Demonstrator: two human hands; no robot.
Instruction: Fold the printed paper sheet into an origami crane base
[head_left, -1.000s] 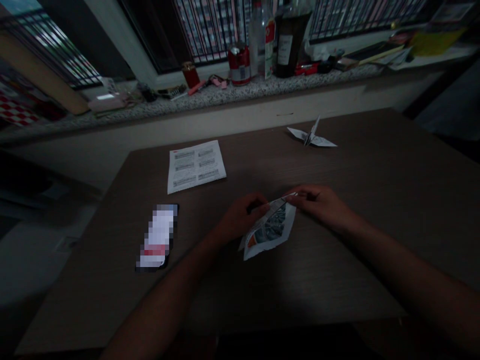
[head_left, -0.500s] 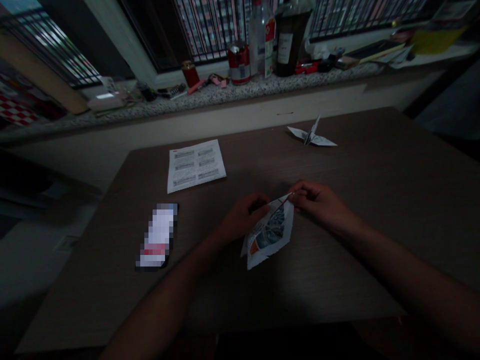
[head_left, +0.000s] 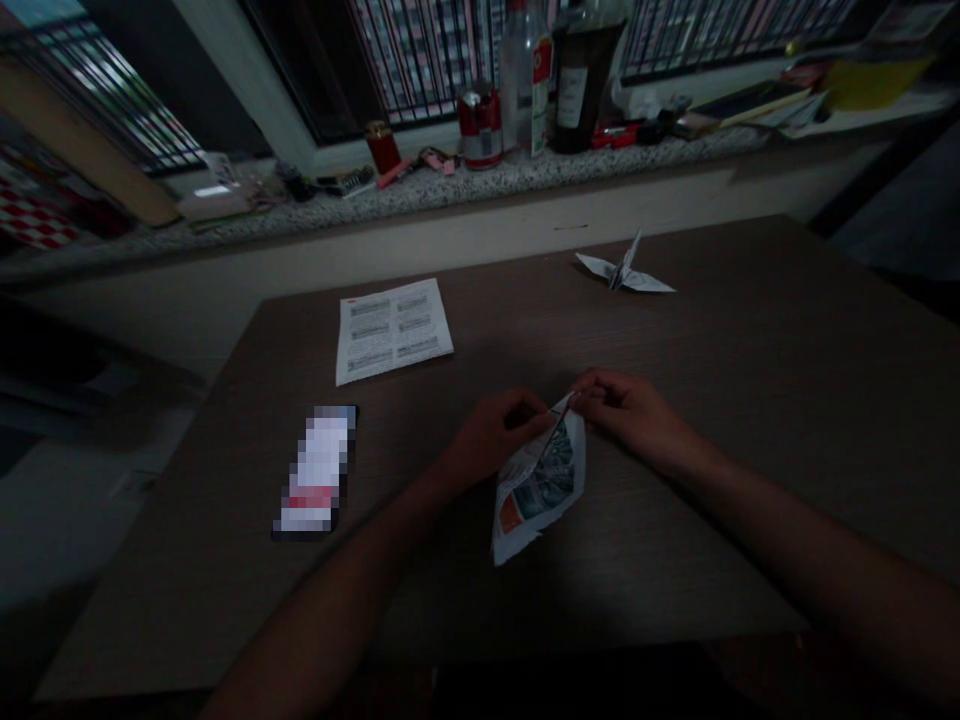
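A folded piece of printed paper (head_left: 546,475), with a teal picture and an orange patch, is held over the table between both hands. My left hand (head_left: 504,432) is closed on its upper left side, thumb and fingers pinching the edge. At its top corner, my right hand (head_left: 619,408) pinches the tip between thumb and fingers. The paper's lower end hangs toward me with a ragged edge. Beyond the hands, toward the back edge, stands a folded paper crane (head_left: 624,272).
A printed sheet (head_left: 394,330) lies at the back left of the brown table (head_left: 720,340). Nearer me on the left is a phone (head_left: 316,470) with a blurred screen. Behind, the stone windowsill (head_left: 420,195) carries a red can (head_left: 480,125), bottles (head_left: 574,95) and small clutter.
The right hand has shifted slightly left and toward me with the paper's top corner. The left hand has moved a little right, and the paper's lower tip hangs nearer me.
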